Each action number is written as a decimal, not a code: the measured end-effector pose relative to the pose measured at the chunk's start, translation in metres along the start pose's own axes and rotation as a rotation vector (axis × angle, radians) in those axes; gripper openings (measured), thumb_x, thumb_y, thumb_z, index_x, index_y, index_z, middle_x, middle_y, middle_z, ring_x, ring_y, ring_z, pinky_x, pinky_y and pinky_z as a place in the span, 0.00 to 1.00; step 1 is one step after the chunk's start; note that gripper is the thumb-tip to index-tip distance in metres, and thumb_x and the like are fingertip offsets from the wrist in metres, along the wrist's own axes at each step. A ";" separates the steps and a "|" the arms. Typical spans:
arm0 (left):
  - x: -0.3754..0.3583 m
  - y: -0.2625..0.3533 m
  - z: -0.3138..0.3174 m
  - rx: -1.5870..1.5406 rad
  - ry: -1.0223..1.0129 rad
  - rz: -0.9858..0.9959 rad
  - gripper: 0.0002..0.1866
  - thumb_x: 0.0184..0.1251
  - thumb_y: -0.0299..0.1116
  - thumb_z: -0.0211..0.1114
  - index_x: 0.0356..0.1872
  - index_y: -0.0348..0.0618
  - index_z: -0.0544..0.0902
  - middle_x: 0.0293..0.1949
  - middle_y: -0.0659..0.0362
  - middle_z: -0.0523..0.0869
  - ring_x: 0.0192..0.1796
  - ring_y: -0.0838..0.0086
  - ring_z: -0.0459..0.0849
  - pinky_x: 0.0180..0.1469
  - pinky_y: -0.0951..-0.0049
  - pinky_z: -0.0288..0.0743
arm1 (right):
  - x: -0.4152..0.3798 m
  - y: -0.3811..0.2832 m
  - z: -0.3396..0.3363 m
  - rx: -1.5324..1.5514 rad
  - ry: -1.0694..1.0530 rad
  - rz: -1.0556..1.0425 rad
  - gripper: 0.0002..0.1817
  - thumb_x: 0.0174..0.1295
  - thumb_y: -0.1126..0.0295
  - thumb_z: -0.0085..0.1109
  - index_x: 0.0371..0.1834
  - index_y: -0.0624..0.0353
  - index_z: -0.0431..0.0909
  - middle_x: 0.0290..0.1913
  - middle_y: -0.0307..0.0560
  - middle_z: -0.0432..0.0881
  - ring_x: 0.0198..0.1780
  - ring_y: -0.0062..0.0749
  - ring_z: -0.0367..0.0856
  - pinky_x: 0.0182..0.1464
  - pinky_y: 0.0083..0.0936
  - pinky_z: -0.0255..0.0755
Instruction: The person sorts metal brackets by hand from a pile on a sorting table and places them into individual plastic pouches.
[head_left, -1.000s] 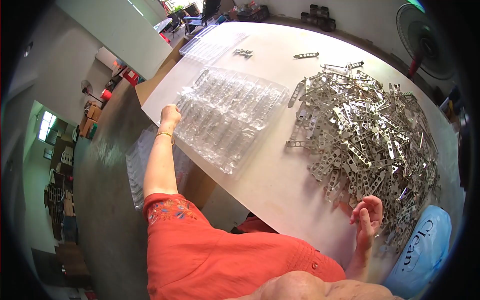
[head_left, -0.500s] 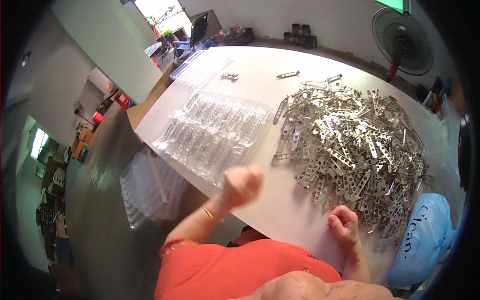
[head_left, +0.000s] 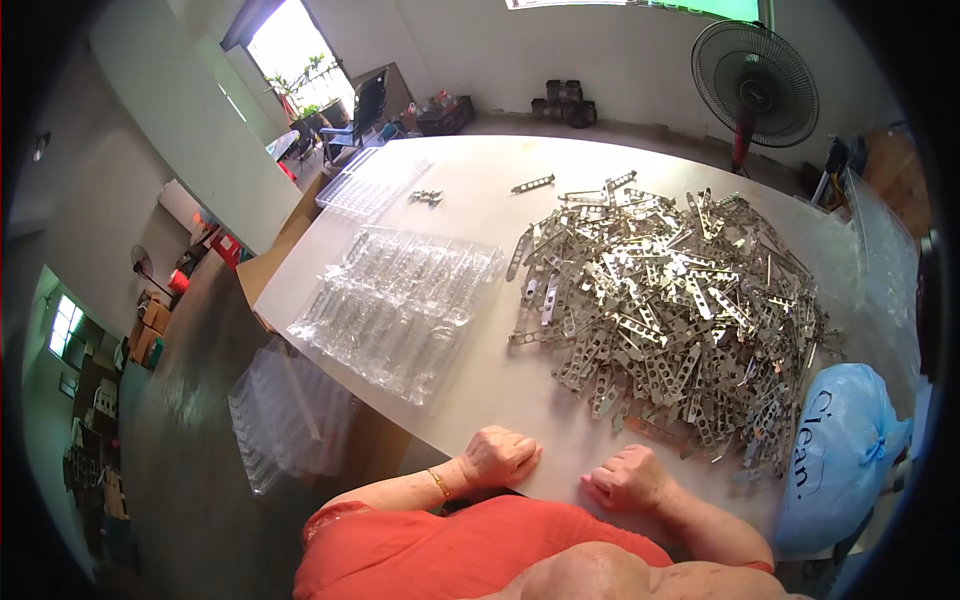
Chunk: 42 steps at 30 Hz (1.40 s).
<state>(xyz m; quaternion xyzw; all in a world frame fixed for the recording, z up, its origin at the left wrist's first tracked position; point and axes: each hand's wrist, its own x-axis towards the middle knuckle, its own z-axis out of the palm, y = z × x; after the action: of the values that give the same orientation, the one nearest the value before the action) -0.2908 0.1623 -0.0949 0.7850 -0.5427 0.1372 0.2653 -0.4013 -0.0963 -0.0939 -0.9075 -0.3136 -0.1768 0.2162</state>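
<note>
My left hand, with a gold bracelet at the wrist, rests closed at the table's near edge. Close by on its right, my right hand is curled on the tabletop, below the heap. Whether either holds something small is hidden by the fingers. A large heap of flat metal pieces with holes covers the right part of the table. Left of it lie clear plastic trays with several long compartments.
More clear trays lie at the table's far left, beside a few small metal pieces. A blue bag sits at the right edge. Stacked clear plastic is below the left edge. A fan stands behind.
My left hand has moved right and down from beside the trays to the near edge. My right hand has moved left, away from the heap's edge. The camera view has shifted.
</note>
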 end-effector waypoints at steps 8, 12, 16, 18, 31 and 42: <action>0.006 0.001 0.000 0.004 -0.069 -0.029 0.19 0.58 0.28 0.69 0.14 0.47 0.67 0.13 0.57 0.71 0.14 0.62 0.73 0.19 0.63 0.67 | -0.007 0.004 0.001 0.049 -0.010 -0.057 0.16 0.61 0.62 0.65 0.16 0.48 0.73 0.14 0.37 0.76 0.18 0.33 0.80 0.24 0.32 0.72; 0.008 0.002 0.000 -0.002 -0.099 -0.066 0.19 0.57 0.27 0.69 0.14 0.47 0.67 0.13 0.57 0.71 0.14 0.61 0.72 0.19 0.63 0.67 | -0.012 0.008 0.005 0.169 -0.049 -0.085 0.16 0.64 0.62 0.62 0.18 0.49 0.75 0.16 0.37 0.78 0.18 0.34 0.80 0.24 0.33 0.72; 0.012 0.001 0.002 -0.002 -0.120 -0.109 0.18 0.56 0.27 0.70 0.14 0.47 0.68 0.13 0.57 0.71 0.14 0.60 0.73 0.19 0.62 0.67 | -0.016 0.012 0.012 0.225 -0.042 -0.077 0.17 0.66 0.61 0.61 0.18 0.49 0.75 0.16 0.37 0.78 0.18 0.34 0.79 0.24 0.32 0.72; 0.010 0.001 0.002 0.048 -0.146 -0.116 0.19 0.57 0.29 0.69 0.15 0.48 0.67 0.13 0.58 0.70 0.15 0.62 0.73 0.20 0.63 0.68 | -0.017 0.011 0.017 0.211 -0.030 -0.080 0.17 0.66 0.60 0.62 0.18 0.48 0.75 0.15 0.36 0.77 0.18 0.33 0.79 0.25 0.31 0.72; 0.017 0.006 0.004 0.092 -0.173 -0.242 0.18 0.57 0.28 0.70 0.17 0.48 0.67 0.14 0.59 0.70 0.16 0.62 0.72 0.21 0.64 0.67 | -0.016 0.008 0.017 0.372 0.039 -0.072 0.21 0.62 0.63 0.66 0.13 0.49 0.70 0.12 0.35 0.71 0.14 0.30 0.74 0.20 0.29 0.70; 0.012 0.008 0.007 0.099 -0.091 -0.212 0.16 0.57 0.27 0.68 0.18 0.46 0.68 0.14 0.56 0.71 0.16 0.59 0.73 0.21 0.61 0.67 | -0.011 0.004 0.008 0.415 0.045 -0.068 0.21 0.57 0.66 0.68 0.10 0.49 0.68 0.13 0.37 0.73 0.14 0.34 0.73 0.19 0.31 0.68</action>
<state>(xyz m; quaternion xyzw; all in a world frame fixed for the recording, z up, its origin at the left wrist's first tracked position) -0.2944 0.1464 -0.0922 0.8555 -0.4608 0.0992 0.2144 -0.4058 -0.1002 -0.1071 -0.8283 -0.3688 -0.1357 0.3994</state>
